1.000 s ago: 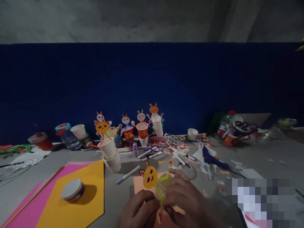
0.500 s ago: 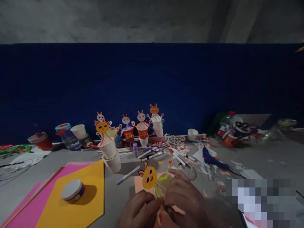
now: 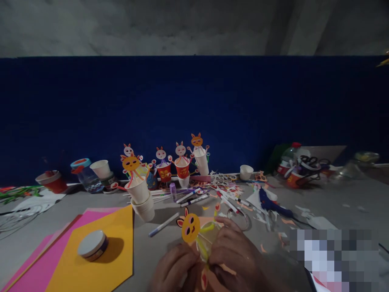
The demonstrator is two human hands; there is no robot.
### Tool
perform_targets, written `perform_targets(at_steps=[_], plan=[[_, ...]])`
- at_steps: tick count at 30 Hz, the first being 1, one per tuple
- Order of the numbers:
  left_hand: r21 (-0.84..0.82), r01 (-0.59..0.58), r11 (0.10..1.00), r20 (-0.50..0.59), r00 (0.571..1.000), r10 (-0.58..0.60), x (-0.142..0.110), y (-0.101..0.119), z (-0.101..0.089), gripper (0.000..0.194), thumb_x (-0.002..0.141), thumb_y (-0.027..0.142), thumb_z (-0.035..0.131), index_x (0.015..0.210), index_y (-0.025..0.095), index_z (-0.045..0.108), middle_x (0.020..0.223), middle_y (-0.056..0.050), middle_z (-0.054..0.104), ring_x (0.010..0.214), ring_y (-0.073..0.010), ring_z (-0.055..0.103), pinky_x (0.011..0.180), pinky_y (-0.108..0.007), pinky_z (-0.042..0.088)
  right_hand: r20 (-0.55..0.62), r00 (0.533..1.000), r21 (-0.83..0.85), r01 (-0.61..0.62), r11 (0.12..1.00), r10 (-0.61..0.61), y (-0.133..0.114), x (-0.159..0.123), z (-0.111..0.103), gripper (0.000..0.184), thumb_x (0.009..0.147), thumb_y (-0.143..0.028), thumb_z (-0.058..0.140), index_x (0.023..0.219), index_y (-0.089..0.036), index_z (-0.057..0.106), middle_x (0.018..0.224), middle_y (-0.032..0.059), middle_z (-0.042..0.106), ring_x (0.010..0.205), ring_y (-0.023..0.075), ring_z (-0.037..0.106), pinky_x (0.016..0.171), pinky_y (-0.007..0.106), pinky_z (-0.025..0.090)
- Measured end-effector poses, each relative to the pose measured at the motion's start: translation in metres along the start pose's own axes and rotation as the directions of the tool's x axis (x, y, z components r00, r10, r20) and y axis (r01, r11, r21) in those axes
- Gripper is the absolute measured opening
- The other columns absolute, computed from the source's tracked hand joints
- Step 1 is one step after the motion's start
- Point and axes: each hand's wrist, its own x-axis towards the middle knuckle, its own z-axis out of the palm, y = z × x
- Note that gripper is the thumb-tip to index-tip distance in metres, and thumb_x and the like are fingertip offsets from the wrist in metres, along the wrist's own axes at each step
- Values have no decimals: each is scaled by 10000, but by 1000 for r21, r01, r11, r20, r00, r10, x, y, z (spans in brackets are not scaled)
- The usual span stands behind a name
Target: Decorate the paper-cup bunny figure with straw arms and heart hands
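My right hand point(image 3: 234, 253) has its fingers wrapped round a paper animal puppet point(image 3: 191, 228). The puppet has a yellow round face, dark-edged pink ears and yellow arms with a red-marked tip at each end. A pale round rim, apparently a paper cup point(image 3: 209, 239), shows behind the arms, partly covered by my right fingers. Close beside it on the left, my left hand point(image 3: 176, 265) has its fingers pressed together at the cup's near left edge. Whatever those fingertips hold is hidden. An orange paper sheet point(image 3: 200, 263) lies beneath the hands.
Finished-looking puppets in cups point(image 3: 182, 162) stand along the blue wall. Markers point(image 3: 194, 200), straws and paper scraps lie in the middle. A blue glue gun point(image 3: 273, 207) rests at right. A white-lidded jar point(image 3: 92, 245) sits on yellow paper point(image 3: 121, 227) at left.
My left fingertips have drawn a little left, away from my right fingertips, uncovering more of the lower yellow arm. My right hand and the puppet have hardly moved.
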Motion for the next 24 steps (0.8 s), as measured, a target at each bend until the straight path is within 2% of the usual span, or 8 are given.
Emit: perform_targets(at_steps=[2,9,14,16,21,24], plan=[[-54,-17,998,33,999,19,2,-1,-1,70,969,186,573,1005,204,630,785,-51,738,725,-147,742,696,-192,600,1,1000,5,1,1000,-1,0,-1,2,220,795,-55,593,903,-246,600,777,-20,712,761,166,620,1096,477,380],[-102,-49,994,165,984,65,9,-5,-7,158,1017,256,483,1017,208,633,760,-57,726,657,-151,712,598,-223,583,-14,1000,0,7,1000,-7,0,-2,3,199,818,-50,590,876,-240,587,750,-31,692,751,156,608,1090,467,387],[-79,-86,993,215,971,101,18,-5,-10,175,1030,270,437,1010,226,605,820,-71,758,735,-167,732,659,-233,571,4,1000,4,12,1000,-12,2,-1,2,164,855,-86,582,892,-245,600,762,-28,694,766,163,620,1083,459,403],[-84,-95,992,246,963,113,20,-7,-9,187,1033,257,407,991,232,587,769,-49,755,668,-168,718,616,-243,548,14,1000,3,11,1000,-11,2,-2,3,163,857,-88,573,889,-246,601,757,-31,692,763,161,624,1098,454,389],[-179,46,983,395,918,29,10,-11,-4,157,932,126,449,897,263,516,645,22,705,514,-151,658,500,-227,462,60,998,-10,-21,1000,21,0,0,1,176,859,-76,547,860,-245,596,757,-38,686,769,149,643,1131,445,360],[-145,143,979,508,860,-50,1,-14,-2,225,809,39,490,806,265,495,587,39,673,465,-140,634,470,-207,431,102,994,3,-38,999,38,-2,4,-2,188,855,-70,530,834,-248,587,745,-44,677,764,144,650,1136,443,362]])
